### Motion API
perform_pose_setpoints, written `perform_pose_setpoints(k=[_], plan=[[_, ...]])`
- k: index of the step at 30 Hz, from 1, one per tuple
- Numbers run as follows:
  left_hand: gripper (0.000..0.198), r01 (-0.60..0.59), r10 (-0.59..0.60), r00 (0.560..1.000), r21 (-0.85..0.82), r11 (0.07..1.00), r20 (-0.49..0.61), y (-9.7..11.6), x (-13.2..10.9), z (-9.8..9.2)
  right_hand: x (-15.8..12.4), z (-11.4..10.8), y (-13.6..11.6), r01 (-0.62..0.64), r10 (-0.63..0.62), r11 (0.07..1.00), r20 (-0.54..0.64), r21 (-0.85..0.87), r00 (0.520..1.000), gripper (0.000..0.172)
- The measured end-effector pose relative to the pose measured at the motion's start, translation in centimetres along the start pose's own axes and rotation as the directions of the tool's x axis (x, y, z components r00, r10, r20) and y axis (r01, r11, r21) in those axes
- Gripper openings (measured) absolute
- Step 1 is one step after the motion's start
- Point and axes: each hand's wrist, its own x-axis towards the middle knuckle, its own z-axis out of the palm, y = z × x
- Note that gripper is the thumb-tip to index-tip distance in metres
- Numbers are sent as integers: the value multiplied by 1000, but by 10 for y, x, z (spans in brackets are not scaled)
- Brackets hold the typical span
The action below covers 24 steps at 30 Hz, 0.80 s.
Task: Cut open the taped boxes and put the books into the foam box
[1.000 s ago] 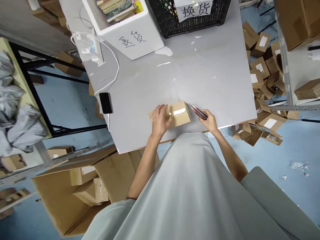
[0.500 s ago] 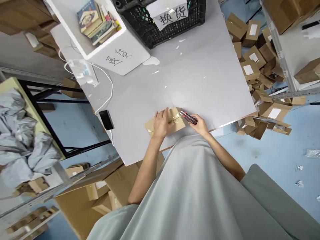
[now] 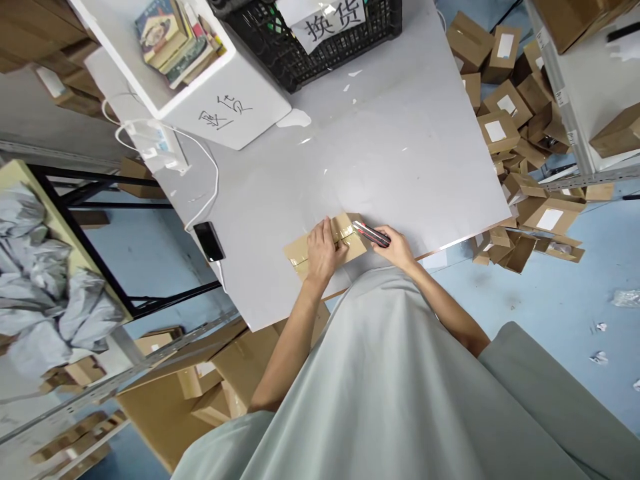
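A small cardboard box (image 3: 355, 249) with clear tape across it lies at the near edge of the grey table (image 3: 370, 153). My left hand (image 3: 323, 253) grips the box from above, fingers over its far side and thumb on the near part. In my right hand (image 3: 397, 248) is a red and black utility knife (image 3: 373, 235), its tip pointing left at the right end of the box. Whether the tip cuts into the tape is too small to tell.
At the back stand a white foam box (image 3: 220, 113) with books (image 3: 167, 40) and a black crate (image 3: 320, 50). A phone (image 3: 209, 241) with a white cable lies on the left. Many cardboard boxes (image 3: 505, 127) cover the floor at right; a large carton (image 3: 155, 420) stands below left.
The knife tip has shifted slightly left, onto the right end of the box. My left hand keeps its hold on the box. The whole view has shifted a little.
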Motion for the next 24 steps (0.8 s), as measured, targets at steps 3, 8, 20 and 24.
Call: perform_pose_setpoints(k=[3, 8, 20, 24], plan=[[84, 1, -1, 1000, -18, 1000, -8, -3, -1, 3, 10, -7, 2, 55, -53, 996, 33, -71, 998, 32], [67, -4, 3, 999, -33, 999, -45, -7, -9, 15, 14, -18, 8, 128, -113, 979, 104, -155, 988, 34], [65, 61, -60, 992, 7, 998, -116, 1, -17, 27, -22, -24, 16, 81, -64, 980, 101, -180, 993, 33], [65, 65, -67, 994, -28, 997, -82, 7, -16, 25, -51, -30, 19, 41, -18, 975, 104, -220, 994, 28]])
